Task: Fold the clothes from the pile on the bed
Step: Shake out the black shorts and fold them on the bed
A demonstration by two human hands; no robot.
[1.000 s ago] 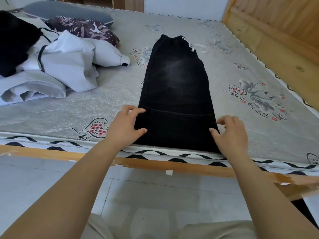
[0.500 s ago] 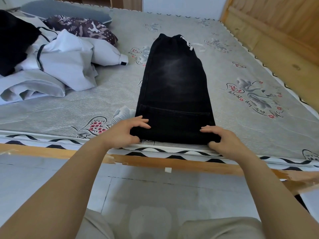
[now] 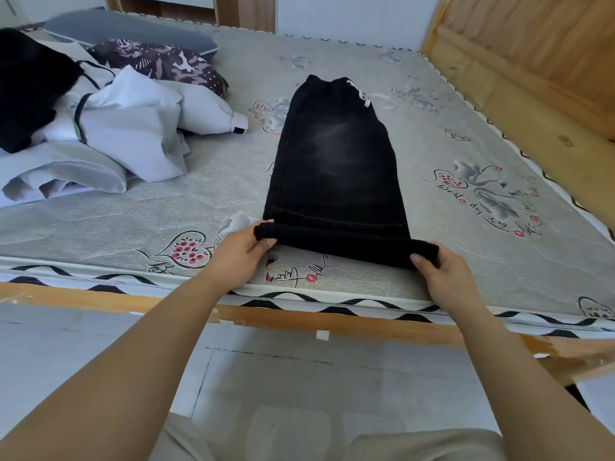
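A pair of black trousers [image 3: 336, 154] lies lengthwise on the mattress [image 3: 466, 254], folded leg over leg, its white drawstring at the far waistband. The near hem end is lifted off the mattress and turned over toward the waistband. My left hand [image 3: 244, 254] pinches the hem's left corner between thumb and fingers. My right hand [image 3: 442, 271] grips the hem's right corner the same way. At the left of the bed sits the pile of clothes [image 3: 100, 128], white and grey garments with a black one on top at the far left.
A camouflage-print cushion [image 3: 159, 61] and a grey pillow [image 3: 133, 28] lie behind the pile. A wooden headboard [image 3: 532, 61] runs along the bed's right side. The bed's wooden frame edge [image 3: 299, 317] is just below my hands, with tiled floor beneath.
My hands slid to the hem corners, closed on them, and lifted the hem up and away from the bed's edge, turning it over toward the waistband.
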